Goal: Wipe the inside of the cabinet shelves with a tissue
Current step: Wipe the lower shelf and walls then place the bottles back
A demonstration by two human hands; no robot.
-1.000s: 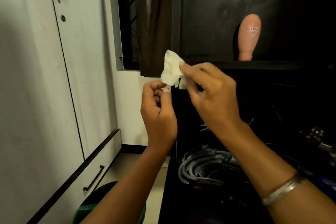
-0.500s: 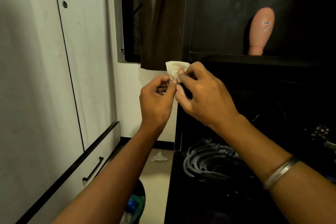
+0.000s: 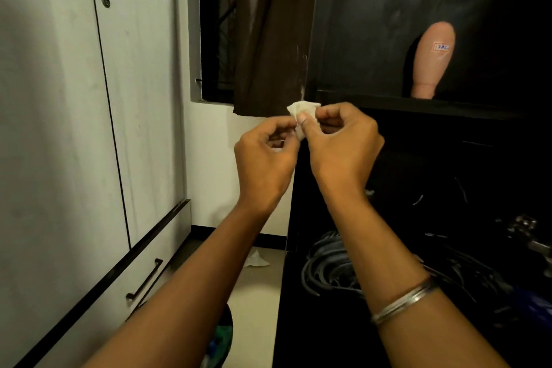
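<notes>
Presently: one tissue pinched between two hands, left and right, below one shelf bearing one pink bottle.

We see only a corner of the tissue; the rest sits behind the fingers of both hands. The black cabinet's lower shelves vanish into darkness, where the coiled cables blur together. Its right side runs off frame.

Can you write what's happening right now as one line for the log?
step: getting tissue ready | left hand: pinches tissue | right hand: pinches tissue | shelf: not yet wiped
</notes>
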